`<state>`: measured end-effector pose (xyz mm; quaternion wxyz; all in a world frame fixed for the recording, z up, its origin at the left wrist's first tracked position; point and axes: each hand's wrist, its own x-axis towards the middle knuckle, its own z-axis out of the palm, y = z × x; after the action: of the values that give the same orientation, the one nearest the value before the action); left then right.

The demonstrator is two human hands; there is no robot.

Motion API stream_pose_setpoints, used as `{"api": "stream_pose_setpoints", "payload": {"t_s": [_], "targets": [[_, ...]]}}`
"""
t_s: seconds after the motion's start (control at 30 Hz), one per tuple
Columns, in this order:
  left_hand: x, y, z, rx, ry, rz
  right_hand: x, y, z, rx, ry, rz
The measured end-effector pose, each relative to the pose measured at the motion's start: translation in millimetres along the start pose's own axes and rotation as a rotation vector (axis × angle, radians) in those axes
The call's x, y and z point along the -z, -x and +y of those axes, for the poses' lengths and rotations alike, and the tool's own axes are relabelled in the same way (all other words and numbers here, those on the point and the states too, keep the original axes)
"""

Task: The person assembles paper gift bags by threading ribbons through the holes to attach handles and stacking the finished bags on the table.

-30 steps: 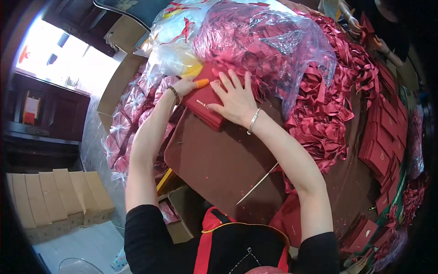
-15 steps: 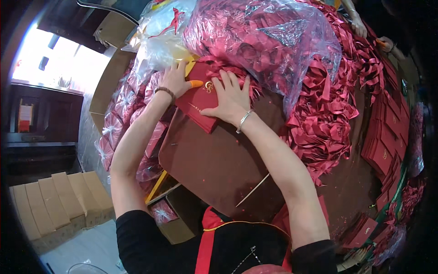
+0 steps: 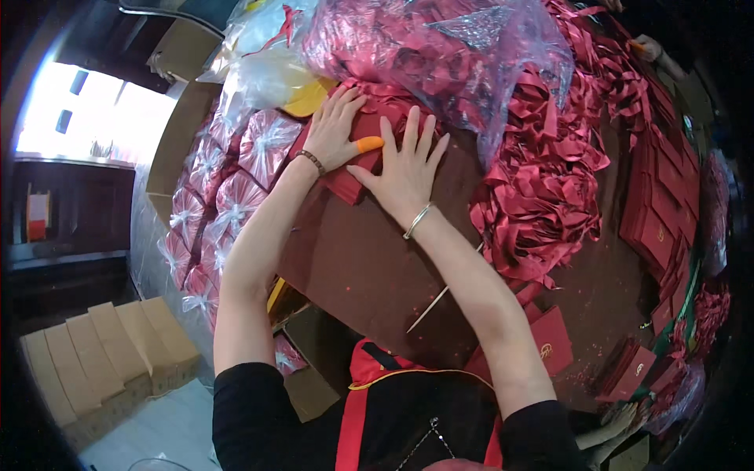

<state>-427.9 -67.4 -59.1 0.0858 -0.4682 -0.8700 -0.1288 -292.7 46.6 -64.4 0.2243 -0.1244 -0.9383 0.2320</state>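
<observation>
A: Start nearest the body.

B: Apron [image 3: 416, 400], black with red straps. Beyond it, a brown table [image 3: 369, 263]. A thin stick [image 3: 428, 310] lies aslant on the table, passing beneath the right forearm. Beside that forearm: a red card [image 3: 552, 339] with a gold mark.

A: Grip, both hands?

B: Left hand [image 3: 334, 141]: palm down, fingers extended, laid over a red stack [image 3: 345, 187]. Orange cover [image 3: 370, 144] on its thumb. Right hand [image 3: 404, 173]: fingers fanned wide, thumb reaching to the stack's right side. Neither closes round anything. Pressure: cannot tell.

A: Position of the stack?

B: Toward the far left part of the table, largely hidden by the left hand; its near corner shows below the palm.

A: Surroundings?

B: To its left, tied bundles [image 3: 239, 200] in clear plastic. Near the left fingertips, a yellow piece [image 3: 309, 98]. To the right of the right hand, a heap of red ribbons [image 3: 542, 188]. Beyond the hands, a large clear bag [image 3: 440, 55] with more ribbons inside.

A: Farther out?

B: Along the right, overlapping red folders [image 3: 656, 228]. Upper right, a co-worker's hand [image 3: 656, 53]; its grip is too unclear to tell.
</observation>
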Motion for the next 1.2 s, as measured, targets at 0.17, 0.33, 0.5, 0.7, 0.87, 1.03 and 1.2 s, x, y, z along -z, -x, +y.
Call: {"api": "stream_pose_setpoints", "payload": {"t_s": [0.17, 0.33, 0.5, 0.7, 0.87, 1.03, 1.2], "targets": [[-3, 3, -1, -0.013, -0.051, -0.006, -7, 38, -14, -0.087, -0.815, -0.038], [-8, -2, 1, -0.023, -0.034, -0.005, -20, 6, -5, -0.579, -1.189, 0.023], [-3, 1, -6, 0.005, 0.0, -0.011, -24, -4, -7, -0.413, -0.683, -0.027], [-5, -8, 2, 0.049, -0.088, -0.043, -42, -26, 26, -0.287, -0.993, -0.023], [-6, -1, -7, 0.087, -0.085, -0.068, -23, -31, 21, -0.101, -0.742, -0.096], [2, -9, -2, 0.119, -0.17, -0.203, -7, -41, 21, -0.144, -0.536, -0.253], [-23, -11, -2, 0.024, -0.203, -0.058, 30, -28, 39, -0.032, -0.396, -0.429]]}}
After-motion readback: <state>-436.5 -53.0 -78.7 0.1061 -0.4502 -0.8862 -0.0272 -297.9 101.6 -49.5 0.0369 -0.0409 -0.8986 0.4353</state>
